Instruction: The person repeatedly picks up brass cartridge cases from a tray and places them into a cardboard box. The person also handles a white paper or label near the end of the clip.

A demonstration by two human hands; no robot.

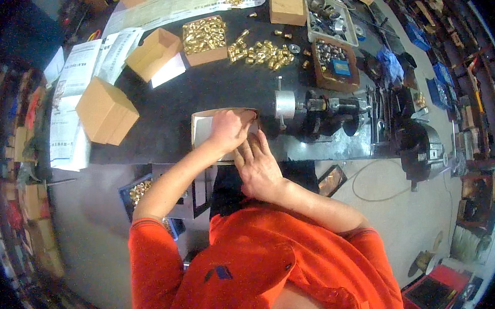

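A small open cardboard box with a pale inside sits at the near edge of the dark workbench, right in front of me. My left hand reaches over it, its bent fingers closed at the box's right wall. Beside that wall, at the near right corner, my right hand lies against the box with its fingers stretched out and a little apart. What the right fingertips touch inside the box is partly hidden by my left hand.
A metal vise-like fixture lies close on the right. Brass fittings fill a carton, with a loose brass pile next to it. Open cartons and newspapers are at the left. A tray of metal parts stands behind the fixture.
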